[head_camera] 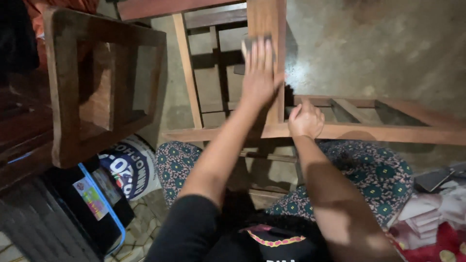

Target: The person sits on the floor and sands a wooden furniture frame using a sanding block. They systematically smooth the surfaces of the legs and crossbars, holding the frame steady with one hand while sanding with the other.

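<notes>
A light wooden frame (374, 132) lies across my lap, with an upright plank (266, 17) running away from me. My left hand (259, 73) lies flat on that plank, fingers together, pressing a small grey sanding pad (253, 41) whose edge shows beyond the fingertips. My right hand (306, 119) is curled into a fist around the frame's cross rail close to the joint. My knees in blue patterned cloth sit under the frame.
A darker wooden stool frame (65, 97) stands at the left. Below it are a white printed sack (131, 167) and a black case with a blue edge (94, 204). White cloths and red fabric (432, 218) lie at the right. Concrete floor (369, 48) lies beyond.
</notes>
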